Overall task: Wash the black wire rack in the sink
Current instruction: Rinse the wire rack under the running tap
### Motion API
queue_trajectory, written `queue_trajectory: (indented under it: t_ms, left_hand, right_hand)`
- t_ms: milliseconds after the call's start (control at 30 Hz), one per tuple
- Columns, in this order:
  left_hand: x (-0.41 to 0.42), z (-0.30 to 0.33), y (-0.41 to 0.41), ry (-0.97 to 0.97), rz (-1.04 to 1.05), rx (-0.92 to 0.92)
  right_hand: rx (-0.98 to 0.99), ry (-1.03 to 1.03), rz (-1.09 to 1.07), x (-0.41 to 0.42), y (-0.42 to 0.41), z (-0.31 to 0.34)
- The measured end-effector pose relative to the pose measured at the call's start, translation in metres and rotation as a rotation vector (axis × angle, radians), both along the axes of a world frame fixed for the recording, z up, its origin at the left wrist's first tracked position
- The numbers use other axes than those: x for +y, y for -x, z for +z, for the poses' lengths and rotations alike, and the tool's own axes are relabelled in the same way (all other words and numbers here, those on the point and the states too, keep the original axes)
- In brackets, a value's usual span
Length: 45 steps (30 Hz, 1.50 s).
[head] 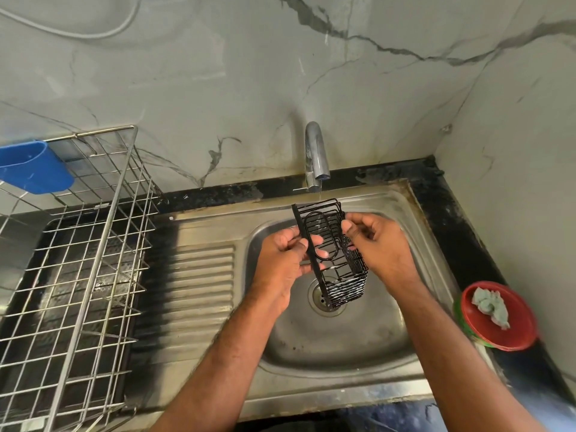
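Over the sink [389,213], 2 hands hold the black wire rack [332,252] tilted beneath the tap [316,154], likely so the thin stream runs down its length toward the drain [327,302]. Left hand [285,257] pinches the flat back bar; right hand [378,241] curls round the far side, steadying it. Sponge [491,307] lies unused in a red dish [526,332] on the table.

Grey-veined marble wall [218,73] meets in a corner; black granite counter [448,219] below; steel dish basket [78,260] at left.
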State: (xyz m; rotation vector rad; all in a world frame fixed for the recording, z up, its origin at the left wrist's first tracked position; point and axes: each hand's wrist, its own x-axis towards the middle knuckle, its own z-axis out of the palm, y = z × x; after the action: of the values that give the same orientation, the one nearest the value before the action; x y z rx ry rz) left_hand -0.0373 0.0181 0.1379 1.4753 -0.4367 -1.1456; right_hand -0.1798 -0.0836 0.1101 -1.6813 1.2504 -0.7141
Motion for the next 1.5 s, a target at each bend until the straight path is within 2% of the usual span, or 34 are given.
queue_trajectory:
  t_ms: [400,600,967,1500]
  left_hand:
    - [-0.012,-0.007,-0.014,-0.024,-0.072,-0.068]
    - [-0.021,-0.016,-0.022,-0.032,-0.126,-0.12]
    - [-0.036,-0.026,-0.026,-0.041,-0.221,-0.156]
    - [-0.025,-0.033,-0.035,-0.009,-0.235,-0.12]
  right_hand:
    - [-0.015,-0.124,-0.025,-0.004,-0.005,-0.015]
    - [-0.07,-0.254,-0.056,-0.002,-0.005,-0.025]
    - [-0.151,-0.355,-0.116,-0.008,0.0,-0.039]
    - [-0.087,-0.326,-0.062,-0.001,-0.002,-0.05]
